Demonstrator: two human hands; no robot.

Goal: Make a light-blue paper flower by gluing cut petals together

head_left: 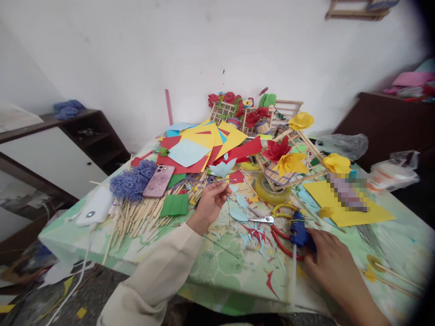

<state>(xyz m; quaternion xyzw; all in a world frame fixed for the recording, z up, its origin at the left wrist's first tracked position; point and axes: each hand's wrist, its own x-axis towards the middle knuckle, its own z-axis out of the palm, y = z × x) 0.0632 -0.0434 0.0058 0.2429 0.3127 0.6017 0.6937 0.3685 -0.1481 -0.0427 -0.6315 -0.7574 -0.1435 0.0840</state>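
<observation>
My left hand (211, 203) is closed in a pinch near the middle of the table, below a pale blue paper flower (222, 168). A thin dark stem hangs down from its fingertips. My right hand (331, 258) curls round the handle of a blue glue gun (298, 231), with a whitish glue stick (293, 271) sticking out toward me. Under the gun lie scissors with red and yellow handles (282, 242), their blades pointing left. Cut pale blue petals (239, 214) rest beside the blades.
Left are bamboo sticks (136, 222), purple yarn (132, 182), a pink phone (159, 181) and a white corded device (95, 208). Coloured paper sheets (190, 154) lie behind. Flowered stick frames (292, 158), a tape roll (272, 189) and yellow paper (370, 215) sit to the right.
</observation>
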